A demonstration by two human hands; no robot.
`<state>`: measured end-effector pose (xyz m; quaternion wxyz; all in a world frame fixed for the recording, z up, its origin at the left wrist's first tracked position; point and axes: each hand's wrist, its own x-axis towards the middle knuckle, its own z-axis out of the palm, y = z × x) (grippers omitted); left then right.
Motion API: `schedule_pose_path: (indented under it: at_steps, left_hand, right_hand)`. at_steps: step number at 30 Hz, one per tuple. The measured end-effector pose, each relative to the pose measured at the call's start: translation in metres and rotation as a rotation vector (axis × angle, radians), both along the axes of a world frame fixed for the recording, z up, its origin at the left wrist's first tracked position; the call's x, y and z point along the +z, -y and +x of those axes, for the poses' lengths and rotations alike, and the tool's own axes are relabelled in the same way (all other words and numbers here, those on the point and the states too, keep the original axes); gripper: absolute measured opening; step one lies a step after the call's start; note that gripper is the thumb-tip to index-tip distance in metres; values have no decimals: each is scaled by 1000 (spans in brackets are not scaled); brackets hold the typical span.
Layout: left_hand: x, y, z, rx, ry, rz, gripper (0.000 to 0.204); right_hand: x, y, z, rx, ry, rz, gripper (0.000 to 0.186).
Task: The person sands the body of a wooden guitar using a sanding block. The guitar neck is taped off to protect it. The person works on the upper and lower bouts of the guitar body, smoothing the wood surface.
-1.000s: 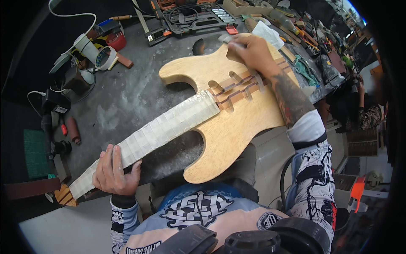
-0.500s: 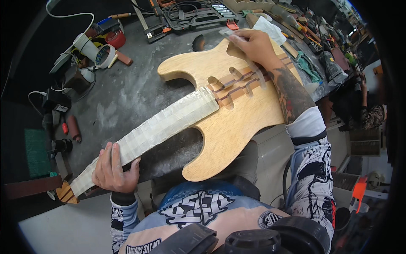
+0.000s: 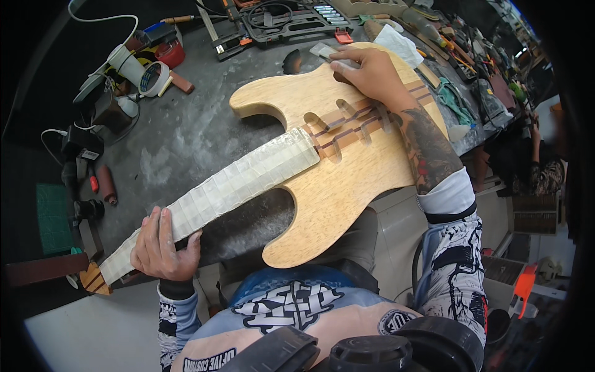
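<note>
An unfinished pale wooden electric guitar (image 3: 341, 198) lies slantwise across the dark bench, its body at the right and its headstock at the lower left. Darker stripes and several routed slots run along the body's middle. Cream tape covers the neck (image 3: 242, 183). My left hand (image 3: 164, 248) is wrapped round the neck near the headstock (image 3: 95, 279), thumb on the near side. At the body's far edge my right hand (image 3: 372, 73) grips a flat, pale grey sanding piece (image 3: 323, 51). It sticks out past my fingertips, and the rest is hidden under my hand.
A tool case (image 3: 291, 25) lies open at the back. Tape rolls (image 3: 155, 79), a white cup (image 3: 126, 65) and cords crowd the far left. Many hand tools and a white cloth (image 3: 396, 44) fill the right rear. Another person (image 3: 527, 161) is at the far right.
My right hand and the grey piece have shifted slightly left and nearer along the body's far edge. The guitar and my left hand have moved slightly left in view.
</note>
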<state>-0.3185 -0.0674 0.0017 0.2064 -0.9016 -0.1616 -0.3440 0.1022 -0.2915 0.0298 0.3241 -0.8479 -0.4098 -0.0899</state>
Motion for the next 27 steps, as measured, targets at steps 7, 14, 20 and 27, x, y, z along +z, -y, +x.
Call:
schedule_pose_path:
  at_steps: [7,14,20,27]
  left_hand:
    - [-2,0,0,11,7,-15,64]
    - [-4,-3,-1,6,14,-25,66]
    - [-4,-3,-2,-4,16,-26,66]
    - [0,0,0,-8,10,-17,61]
  right_hand:
    - [22,7,25,-1,-421,449,38]
    - [10,19,33,-233,-254,285,36]
    - [4,22,43,-444,19,122,44]
    - [-4,7,39,-355,33,-53,46]
